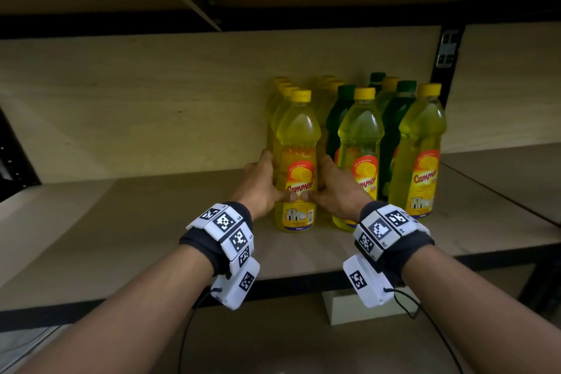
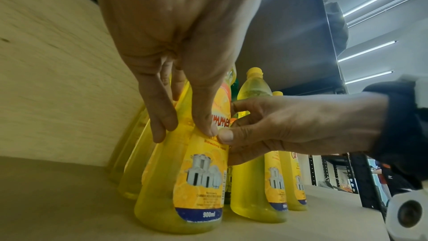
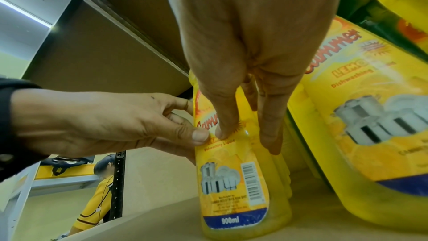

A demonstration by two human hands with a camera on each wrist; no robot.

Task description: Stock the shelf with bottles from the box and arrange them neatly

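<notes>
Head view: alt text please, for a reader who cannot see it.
Both hands, left and right, hold a yellow bottle upright on a wooden shelf, thumbs on its label. Behind and to its right stand more yellow and green bottles in rows.

Yellow bottles (image 1: 297,158) with yellow caps carry yellow-orange labels lettered red, banded dark blue at the bottom. Behind them stand dark green bottles (image 1: 337,121) with green caps. The shelf (image 1: 121,222) is pale wood-grain, black-edged.
</notes>
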